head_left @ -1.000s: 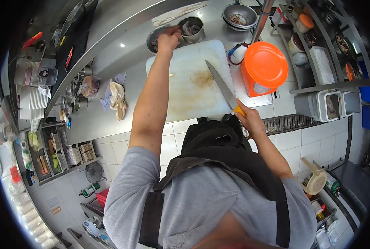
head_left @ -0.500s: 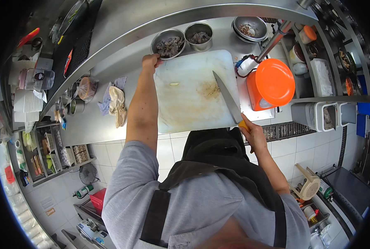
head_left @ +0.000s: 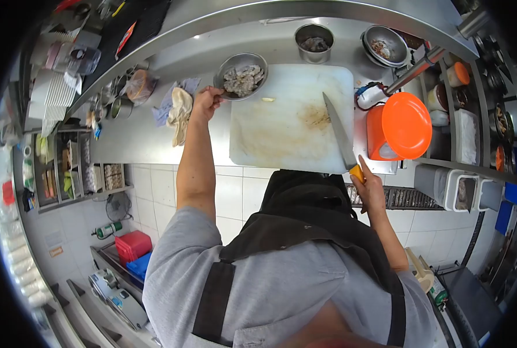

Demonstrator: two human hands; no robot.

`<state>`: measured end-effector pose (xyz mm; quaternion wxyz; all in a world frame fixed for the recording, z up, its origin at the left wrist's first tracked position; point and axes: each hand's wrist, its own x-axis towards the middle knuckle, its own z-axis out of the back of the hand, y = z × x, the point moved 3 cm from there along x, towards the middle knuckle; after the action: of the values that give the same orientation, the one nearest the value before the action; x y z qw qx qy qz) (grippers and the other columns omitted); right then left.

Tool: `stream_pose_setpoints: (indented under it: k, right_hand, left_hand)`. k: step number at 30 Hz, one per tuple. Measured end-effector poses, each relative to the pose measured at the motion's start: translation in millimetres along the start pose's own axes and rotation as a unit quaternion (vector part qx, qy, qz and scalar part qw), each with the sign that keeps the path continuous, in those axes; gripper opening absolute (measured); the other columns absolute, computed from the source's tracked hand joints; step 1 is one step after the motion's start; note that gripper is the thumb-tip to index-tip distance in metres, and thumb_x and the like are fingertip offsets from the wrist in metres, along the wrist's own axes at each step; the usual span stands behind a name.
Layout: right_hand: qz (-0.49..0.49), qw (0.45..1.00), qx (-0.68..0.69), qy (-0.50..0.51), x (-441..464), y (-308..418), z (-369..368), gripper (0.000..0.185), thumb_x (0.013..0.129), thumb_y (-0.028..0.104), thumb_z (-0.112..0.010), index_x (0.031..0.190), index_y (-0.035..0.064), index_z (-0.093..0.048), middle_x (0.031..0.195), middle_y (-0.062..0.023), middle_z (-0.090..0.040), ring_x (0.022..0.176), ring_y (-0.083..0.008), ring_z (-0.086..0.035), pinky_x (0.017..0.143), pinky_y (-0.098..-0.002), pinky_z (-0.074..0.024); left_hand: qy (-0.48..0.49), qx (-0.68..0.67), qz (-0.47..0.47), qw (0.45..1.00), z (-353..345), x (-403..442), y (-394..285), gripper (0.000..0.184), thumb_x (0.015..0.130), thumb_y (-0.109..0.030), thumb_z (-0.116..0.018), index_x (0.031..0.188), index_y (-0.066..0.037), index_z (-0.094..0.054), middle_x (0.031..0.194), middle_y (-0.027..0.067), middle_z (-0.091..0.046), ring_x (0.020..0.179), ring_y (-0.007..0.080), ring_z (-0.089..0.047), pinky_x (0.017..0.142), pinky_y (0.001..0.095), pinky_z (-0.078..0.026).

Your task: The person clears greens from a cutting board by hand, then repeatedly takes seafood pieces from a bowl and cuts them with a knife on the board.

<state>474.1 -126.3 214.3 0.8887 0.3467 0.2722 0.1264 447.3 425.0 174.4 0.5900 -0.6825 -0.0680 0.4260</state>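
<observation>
My left hand [head_left: 208, 101] grips the rim of a metal bowl [head_left: 219, 75] at the board's upper left corner; greyish pieces of food [head_left: 244, 80] lie inside. The fingers of my right hand [head_left: 369, 188] are wrapped round the yellow handle of a large knife [head_left: 340, 133]. Its blade points up and left across the right part of the white cutting board [head_left: 276, 136]. On the board, a small pale piece [head_left: 268, 100] lies near the bowl, and a brown stain shows left of the blade.
Behind the board stands a metal pot [head_left: 314, 55] with dark contents. Stacked bowls [head_left: 389, 43] are at the back right. An orange-lidded container [head_left: 406, 126] stands right of the board. Crumpled cloths [head_left: 180, 116] lie at left. A metal shelf edge [head_left: 258, 13] spans the top.
My left hand has moved from over the bowl to its rim, and the bowl now sits away from the pot, nearer me. The knife stays in my right hand. The view has shifted.
</observation>
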Motion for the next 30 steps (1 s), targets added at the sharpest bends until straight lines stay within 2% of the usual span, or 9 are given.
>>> stream_pose_setpoints:
  k: [1, 6, 8, 11, 13, 15, 21, 25, 30]
  right_hand:
    - [-0.078, 0.996, 0.032, 0.032, -4, 8, 7, 0.055, 0.087, 0.016, -0.068, 0.139, 0.0142, -0.050, 0.089, -0.0249, -0.067, 0.082, -0.0428, -0.065, 0.072, -0.0456, -0.0506]
    - [0.101, 0.992, -0.015, -0.068, -6, -1, 12, 0.041, 0.085, 0.014, -0.068, 0.123, 0.0037, -0.060, 0.096, -0.0245, -0.067, 0.088, -0.0417, -0.065, 0.077, -0.0443, -0.0520]
    - [0.144, 0.986, -0.021, -0.084, -6, -3, 9, 0.041, 0.084, 0.013, -0.069, 0.123, 0.0032, -0.060, 0.096, -0.0247, -0.067, 0.089, -0.0415, -0.065, 0.078, -0.0443, -0.0520]
    - [0.182, 0.978, -0.034, -0.092, -9, 2, 7, 0.043, 0.082, 0.012, -0.071, 0.122, 0.0031, -0.060, 0.097, -0.0250, -0.067, 0.092, -0.0414, -0.064, 0.079, -0.0446, -0.0519]
    - [0.170, 0.983, -0.034, -0.059, -8, -1, 1, 0.043, 0.081, 0.012, -0.071, 0.122, 0.0030, -0.060, 0.097, -0.0254, -0.067, 0.091, -0.0420, -0.064, 0.078, -0.0451, -0.0519]
    - [0.177, 0.982, -0.026, -0.067, -8, -2, 0, 0.043, 0.082, 0.014, -0.071, 0.122, 0.0033, -0.060, 0.097, -0.0247, -0.067, 0.091, -0.0419, -0.064, 0.078, -0.0458, -0.0516]
    - [0.152, 0.988, -0.013, -0.036, -18, -4, 2, 0.043, 0.081, 0.013, -0.071, 0.122, 0.0039, -0.060, 0.098, -0.0232, -0.068, 0.092, -0.0409, -0.064, 0.078, -0.0457, -0.0517]
    - [0.183, 0.982, -0.001, -0.057, -29, -12, 2, 0.043, 0.082, 0.012, -0.070, 0.123, 0.0040, -0.060, 0.097, -0.0232, -0.068, 0.090, -0.0404, -0.065, 0.077, -0.0445, -0.0523]
    - [0.188, 0.980, 0.008, -0.070, -35, -20, -4, 0.044, 0.081, 0.010, -0.071, 0.124, 0.0062, -0.061, 0.095, -0.0224, -0.068, 0.088, -0.0407, -0.065, 0.075, -0.0449, -0.0520]
  left_hand:
    - [0.012, 0.005, 0.018, 1.000, 4, -8, 7, 0.007, 0.085, -0.003, -0.062, 0.087, -0.006, -0.056, 0.072, 0.0055, -0.060, 0.060, 0.0164, -0.061, 0.046, 0.0263, -0.037]
    - [-0.045, 0.057, 0.035, 0.997, 5, -40, 6, 0.013, 0.085, -0.006, -0.064, 0.098, -0.004, -0.063, 0.084, 0.0080, -0.069, 0.068, 0.0201, -0.067, 0.055, 0.0323, -0.047]
    - [-0.259, 0.328, -0.220, 0.881, 11, -43, -5, 0.019, 0.084, -0.009, -0.065, 0.103, -0.005, -0.067, 0.092, 0.0119, -0.072, 0.074, 0.0253, -0.070, 0.067, 0.0366, -0.053]
    - [-0.119, 0.346, -0.297, 0.882, -56, -91, -15, 0.020, 0.082, -0.013, -0.067, 0.102, -0.007, -0.069, 0.090, 0.0141, -0.071, 0.082, 0.0285, -0.071, 0.080, 0.0382, -0.054]
    - [0.036, 0.504, -0.308, 0.806, -109, -107, 1, 0.030, 0.084, -0.012, -0.064, 0.111, 0.002, -0.064, 0.104, 0.0161, -0.069, 0.085, 0.0301, -0.070, 0.072, 0.0400, -0.055]
    - [-0.020, 0.554, -0.443, 0.705, -146, -98, 36, 0.022, 0.086, -0.006, -0.056, 0.104, 0.000, -0.066, 0.103, 0.0201, -0.067, 0.095, 0.0342, -0.068, 0.081, 0.0409, -0.056]
    - [-0.072, 0.677, -0.246, 0.690, -173, -78, 39, 0.018, 0.091, -0.007, -0.048, 0.103, -0.002, -0.060, 0.102, 0.0200, -0.065, 0.094, 0.0352, -0.069, 0.082, 0.0417, -0.057]
    - [-0.021, 0.648, -0.262, 0.715, -180, -65, 36, 0.018, 0.085, -0.007, -0.054, 0.100, -0.001, -0.061, 0.098, 0.0242, -0.067, 0.091, 0.0424, -0.067, 0.080, 0.0489, -0.055]
    - [0.057, 0.531, -0.379, 0.756, -273, -58, -43, 0.018, 0.082, -0.010, -0.057, 0.096, -0.005, -0.068, 0.099, 0.0229, -0.068, 0.095, 0.0390, -0.065, 0.084, 0.0480, -0.053]
